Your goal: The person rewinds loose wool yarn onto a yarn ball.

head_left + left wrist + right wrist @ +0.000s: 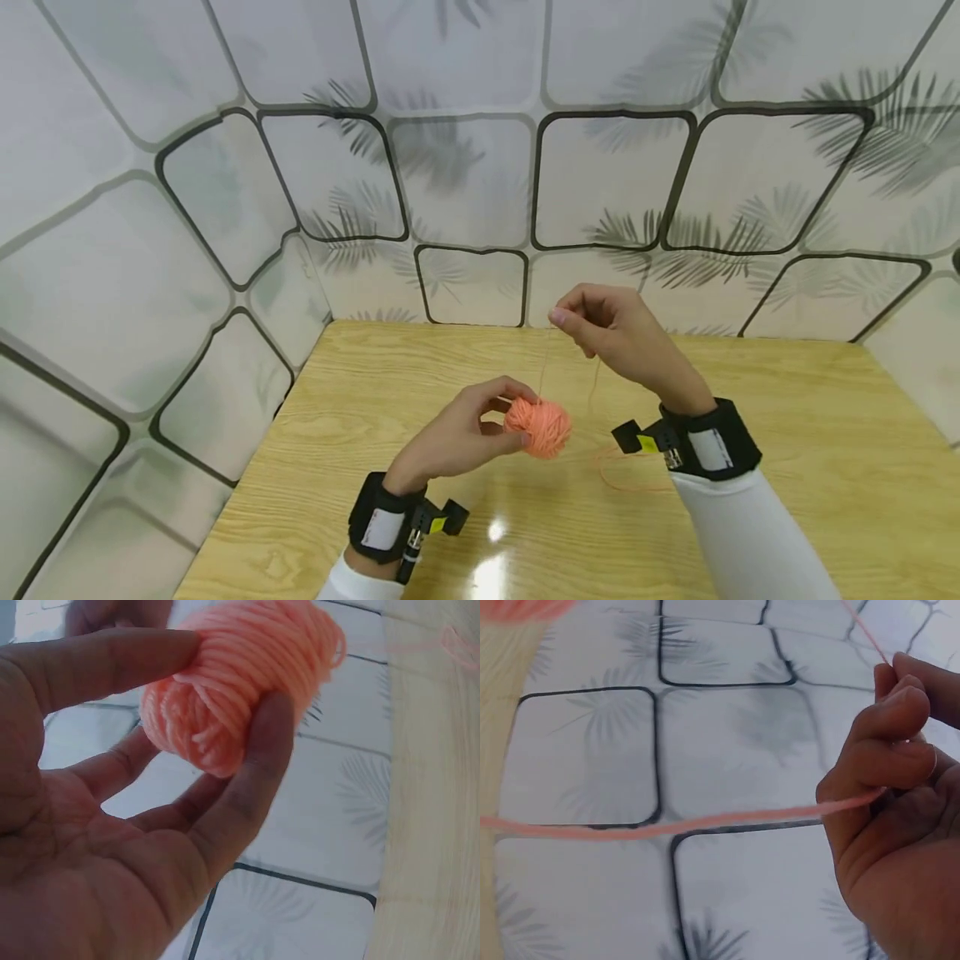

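Note:
My left hand point(468, 429) grips a ball of coral-pink yarn point(547, 429) above the table, thumb on one side and fingers on the other. In the left wrist view the wound strands of the yarn ball point(247, 667) show between the fingertips. Higher and to the right, my right hand point(618, 333) pinches the yarn strand point(870, 634) between thumb and index finger. One length runs from the ball up to that pinch. From the curled lower fingers of the right hand point(892, 772) another length trails away, hanging toward the table.
A loose loop of yarn point(630, 485) lies on the wooden table point(360, 383), under the right wrist. Walls with a stone-and-leaf pattern point(472, 183) stand behind the table and at its left. Each wrist wears a black strap point(716, 442) with a small camera.

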`<state>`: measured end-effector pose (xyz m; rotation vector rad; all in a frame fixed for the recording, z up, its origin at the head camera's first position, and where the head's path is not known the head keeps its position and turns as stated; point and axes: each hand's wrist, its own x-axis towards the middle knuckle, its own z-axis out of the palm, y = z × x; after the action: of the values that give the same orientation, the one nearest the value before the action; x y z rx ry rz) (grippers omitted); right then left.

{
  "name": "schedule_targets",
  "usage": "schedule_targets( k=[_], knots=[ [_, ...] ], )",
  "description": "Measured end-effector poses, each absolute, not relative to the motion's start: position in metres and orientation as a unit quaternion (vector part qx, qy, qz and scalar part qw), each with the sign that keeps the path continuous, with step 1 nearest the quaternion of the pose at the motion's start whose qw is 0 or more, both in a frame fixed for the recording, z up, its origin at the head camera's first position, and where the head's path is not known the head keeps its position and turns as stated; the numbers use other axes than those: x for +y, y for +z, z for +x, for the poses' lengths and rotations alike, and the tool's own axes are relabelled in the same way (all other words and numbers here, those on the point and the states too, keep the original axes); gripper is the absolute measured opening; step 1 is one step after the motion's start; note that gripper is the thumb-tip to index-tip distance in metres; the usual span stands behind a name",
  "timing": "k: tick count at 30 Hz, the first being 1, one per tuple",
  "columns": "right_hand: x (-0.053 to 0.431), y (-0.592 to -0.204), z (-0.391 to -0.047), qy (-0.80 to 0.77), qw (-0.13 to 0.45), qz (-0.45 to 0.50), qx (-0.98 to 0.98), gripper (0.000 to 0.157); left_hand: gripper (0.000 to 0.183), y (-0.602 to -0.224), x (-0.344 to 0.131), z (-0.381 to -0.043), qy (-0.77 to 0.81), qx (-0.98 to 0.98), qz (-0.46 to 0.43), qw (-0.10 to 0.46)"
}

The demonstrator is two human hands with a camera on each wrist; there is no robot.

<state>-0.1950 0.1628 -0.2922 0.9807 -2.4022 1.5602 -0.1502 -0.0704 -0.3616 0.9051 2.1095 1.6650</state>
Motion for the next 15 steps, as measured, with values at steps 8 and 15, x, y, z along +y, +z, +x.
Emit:
schedule_targets(
  k=[8, 15],
  knots=[
    [0.154, -0.338, -0.223, 0.546, 0.024, 0.281, -0.789, 0.023, 0.035, -0.349, -0.069, -0.139, 0.666, 0.653, 0.339, 0.119],
    [0.139, -0.380, -0.219, 0.537, -0.015, 0.277, -0.797, 0.016, 0.038, -0.345, -0.074, -0.143, 0.701, 0.658, 0.273, 0.030]
  ],
)
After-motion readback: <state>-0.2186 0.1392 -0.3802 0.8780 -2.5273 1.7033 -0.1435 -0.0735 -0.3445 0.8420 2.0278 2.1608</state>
